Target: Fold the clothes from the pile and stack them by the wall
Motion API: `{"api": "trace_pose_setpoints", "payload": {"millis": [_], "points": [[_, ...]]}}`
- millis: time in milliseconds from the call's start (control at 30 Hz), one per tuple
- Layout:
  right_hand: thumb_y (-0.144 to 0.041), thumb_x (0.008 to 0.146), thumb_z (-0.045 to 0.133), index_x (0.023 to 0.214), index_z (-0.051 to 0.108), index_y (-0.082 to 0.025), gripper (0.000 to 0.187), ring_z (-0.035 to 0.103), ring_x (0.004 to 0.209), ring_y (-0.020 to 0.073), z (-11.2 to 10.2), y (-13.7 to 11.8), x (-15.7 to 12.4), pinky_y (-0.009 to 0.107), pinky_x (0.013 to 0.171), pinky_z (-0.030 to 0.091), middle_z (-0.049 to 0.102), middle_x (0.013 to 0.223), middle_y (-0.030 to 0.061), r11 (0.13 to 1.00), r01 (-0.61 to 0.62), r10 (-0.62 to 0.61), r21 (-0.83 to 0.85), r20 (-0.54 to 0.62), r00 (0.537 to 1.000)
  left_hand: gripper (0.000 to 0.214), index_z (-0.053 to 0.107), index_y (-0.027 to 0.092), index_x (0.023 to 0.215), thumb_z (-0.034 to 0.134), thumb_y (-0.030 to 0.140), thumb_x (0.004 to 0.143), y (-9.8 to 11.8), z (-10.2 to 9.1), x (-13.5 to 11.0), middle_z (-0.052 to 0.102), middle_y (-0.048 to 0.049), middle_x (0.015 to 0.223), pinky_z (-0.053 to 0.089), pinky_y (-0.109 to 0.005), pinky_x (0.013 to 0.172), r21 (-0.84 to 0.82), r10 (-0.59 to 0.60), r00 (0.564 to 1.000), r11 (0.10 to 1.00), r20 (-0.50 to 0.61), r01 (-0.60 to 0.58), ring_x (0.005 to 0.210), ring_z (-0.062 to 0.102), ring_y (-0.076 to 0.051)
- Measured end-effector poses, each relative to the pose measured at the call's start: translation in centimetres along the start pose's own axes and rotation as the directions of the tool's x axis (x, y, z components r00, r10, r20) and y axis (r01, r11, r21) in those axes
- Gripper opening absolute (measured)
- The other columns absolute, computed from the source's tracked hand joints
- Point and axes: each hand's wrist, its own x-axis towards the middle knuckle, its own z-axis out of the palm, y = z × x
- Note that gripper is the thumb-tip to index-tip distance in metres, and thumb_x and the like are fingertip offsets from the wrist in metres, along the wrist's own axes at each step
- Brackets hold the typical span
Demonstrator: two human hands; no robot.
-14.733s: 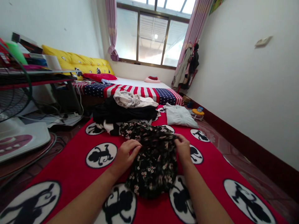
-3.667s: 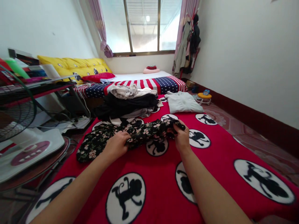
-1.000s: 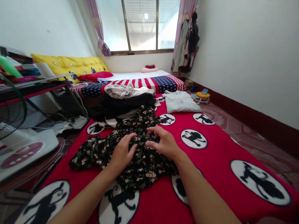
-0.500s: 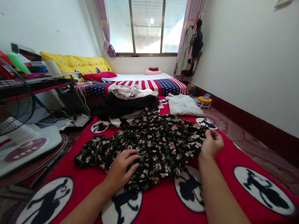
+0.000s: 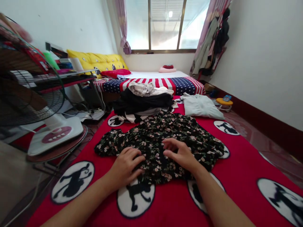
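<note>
A black floral garment (image 5: 151, 142) lies spread out on a red blanket (image 5: 175, 205) with black animal figures in white circles. My left hand (image 5: 127, 165) rests on the garment's near left part, its fingers apart and slightly curled. Over the middle of the cloth is my right hand (image 5: 181, 154), fingers loosely bent and thumb apart, with nothing seen in it. Whether the right fingers touch the fabric I cannot tell. The garment's right sleeve reaches out flat beyond my right hand.
Behind the garment sits a pile of clothes (image 5: 144, 101), with a folded pale shirt (image 5: 201, 105) to its right. A fan (image 5: 56, 132) stands on a stool at the left. Farther back are a bed (image 5: 151, 74) and a yellow stool (image 5: 224, 101).
My right hand has let go of the garment's right edge and moved left to the middle. The left hand stays on the cloth. The view has turned slightly left.
</note>
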Motion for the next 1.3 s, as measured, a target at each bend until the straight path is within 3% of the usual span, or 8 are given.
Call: {"api": "trace_pose_setpoints", "payload": {"millis": [133, 333, 433, 500, 700, 900, 1167, 1300], "points": [[-0.035, 0.069, 0.081, 0.096, 0.072, -0.025, 0.031, 0.062, 0.086, 0.0192, 2.0, -0.5, -0.3, 0.032, 0.08, 0.046, 0.069, 0.091, 0.0012, 0.963, 0.166, -0.12, -0.212, 0.213, 0.97, 0.012, 0.063, 0.019, 0.091, 0.051, 0.021, 0.087, 0.1, -3.2, -0.3, 0.066, -0.0061, 0.091, 0.045, -0.035, 0.082, -0.134, -0.09, 0.964, 0.983, 0.251, 0.127, 0.09, 0.06, -0.022], [-0.032, 0.082, 0.067, 0.094, 0.071, -0.023, 0.015, 0.061, 0.07, 0.0157, 2.0, -0.4, -0.1, 0.027, 0.066, 0.046, 0.069, 0.081, 0.0003, 0.988, 0.058, -0.038, -0.143, 0.139, 0.99, 0.024, 0.065, 0.024, 0.092, 0.052, 0.043, 0.088, -0.5, -7.9, 1.4, 0.067, 0.0012, 0.078, 0.043, -0.023, 0.06, -0.428, -0.07, 0.751, 0.785, 0.657, 0.447, 0.066, 0.063, -0.015], [-0.034, 0.084, 0.064, 0.095, 0.071, -0.024, 0.016, 0.061, 0.069, 0.0167, 1.8, 0.2, 0.2, 0.029, 0.065, 0.046, 0.07, 0.082, 0.0011, 0.982, 0.066, -0.062, -0.175, 0.025, 0.998, 0.047, 0.058, 0.026, 0.12, 0.06, 0.052, 0.08, -3.6, -7.1, 3.4, 0.069, -0.0015, 0.085, 0.043, -0.026, 0.061, -0.232, -0.422, 0.828, 0.821, 0.368, 0.522, 0.068, 0.065, -0.019], [-0.035, 0.085, 0.064, 0.097, 0.071, -0.025, 0.017, 0.063, 0.072, 0.018, 1.6, 0.6, 0.3, 0.03, 0.068, 0.048, 0.072, 0.085, 0.002, 0.985, 0.048, -0.056, -0.168, -0.043, 0.998, 0.067, 0.055, 0.026, 0.126, 0.071, 0.054, 0.068, -5.9, -5.8, 4.7, 0.07, -0.0058, 0.091, 0.045, -0.03, 0.068, -0.052, -0.565, 0.813, 0.816, 0.136, 0.576, 0.081, 0.066, -0.026], [-0.032, 0.084, 0.063, 0.089, 0.072, -0.024, 0.012, 0.067, 0.082, 0.0215, 1.4, 0.7, 0.3, 0.036, 0.079, 0.051, 0.074, 0.088, 0.0037, 0.99, 0.01, -0.023, -0.138, -0.093, 0.995, 0.025, 0.065, 0.018, 0.072, 0.079, 0.03, 0.054, -11.0, -4.4, 8.0, 0.066, -0.0024, 0.063, 0.047, -0.03, 0.064, -0.059, -0.613, 0.78, 0.78, 0.128, 0.623, 0.066, 0.065, -0.025], [-0.03, 0.085, 0.063, 0.115, 0.063, -0.024, 0.031, 0.066, 0.085, 0.0185, 1.2, 0.5, 0.6, 0.034, 0.079, 0.054, 0.069, 0.099, 0.0049, 0.999, 0.046, -0.042, 0.016, -0.187, 0.981, 0.052, 0.037, 0.01, 0.136, 0.048, 0.021, 0.086, -13.3, -5.0, 11.4, 0.057, -0.0162, 0.125, 0.041, -0.042, 0.1, -0.116, -0.633, 0.717, 0.767, -0.291, 0.631, 0.116, 0.055, -0.027], [-0.033, 0.085, 0.063, 0.108, 0.066, -0.022, 0.026, 0.064, 0.08, 0.0181, 0.4, 0.6, 0.7, 0.032, 0.074, 0.051, 0.07, 0.093, 0.0043, 1.0, -0.002, 0.004, 0.007, -0.306, 0.952, 0.043, 0.053, 0.019, 0.127, 0.056, 0.029, 0.085, -8.8, -0.2, 5.3, 0.043, -0.0117, 0.143, 0.032, -0.046, 0.114, -0.145, -0.336, 0.913, 0.94, -0.231, 0.309, 0.135, 0.04, -0.027], [-0.036, 0.085, 0.064, 0.1, 0.068, -0.023, 0.02, 0.062, 0.073, 0.0164, 0.8, -0.4, 0.4, 0.029, 0.068, 0.049, 0.069, 0.085, 0.002, 0.998, 0.055, -0.055, -0.006, -0.144, 0.988, 0.033, 0.06, 0.023, 0.121, 0.049, 0.036, 0.093, -7.0, -1.0, 1.2, 0.054, -0.0086, 0.135, 0.037, -0.039, 0.111, -0.173, -0.211, 0.975, 0.965, -0.065, 0.197, 0.126, 0.05, -0.022]]}}
